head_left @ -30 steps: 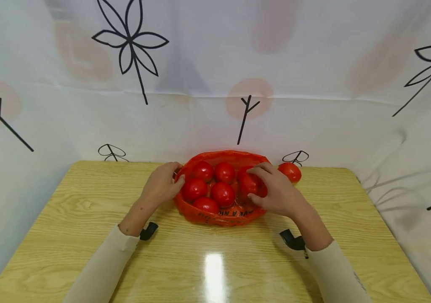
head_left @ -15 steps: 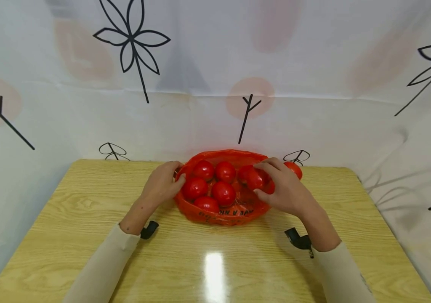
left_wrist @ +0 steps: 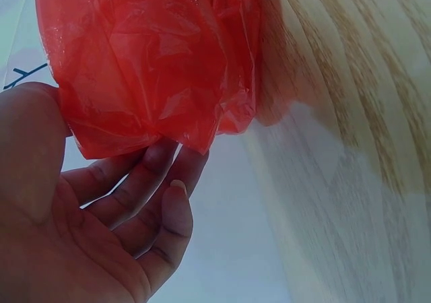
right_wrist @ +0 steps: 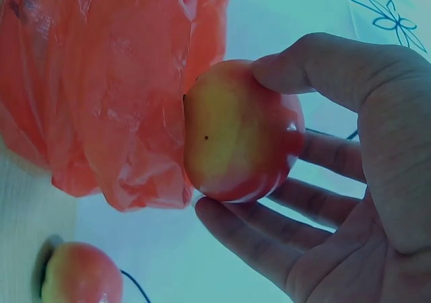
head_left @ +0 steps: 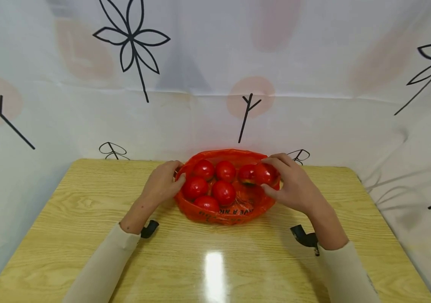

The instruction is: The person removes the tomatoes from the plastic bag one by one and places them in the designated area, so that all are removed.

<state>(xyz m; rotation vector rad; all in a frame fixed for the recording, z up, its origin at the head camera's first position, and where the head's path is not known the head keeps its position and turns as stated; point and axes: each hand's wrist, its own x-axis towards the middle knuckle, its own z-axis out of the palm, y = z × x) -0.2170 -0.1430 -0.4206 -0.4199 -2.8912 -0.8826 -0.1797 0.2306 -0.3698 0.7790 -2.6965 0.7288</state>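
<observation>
The red plastic bag (head_left: 230, 218) stands on the wooden table (head_left: 86, 219) with its mouth wide and six red fruits (head_left: 223, 192) lying inside. At the bag's left end, the left hand (head_left: 162, 181) pinches its edge, thumb on one side and fingers on the other. At the bag's right end, the right hand (head_left: 295, 185) is clamped on a red-and-yellow fruit (right_wrist: 242, 131), thumb and fingers curled round it; whether that fruit touches the rim I cannot tell. A loose fruit (right_wrist: 84, 276) sits on the table to the right of the bag, apart from it. Behind the bag hangs a white cloth (head_left: 200, 63) printed with black flowers.
</observation>
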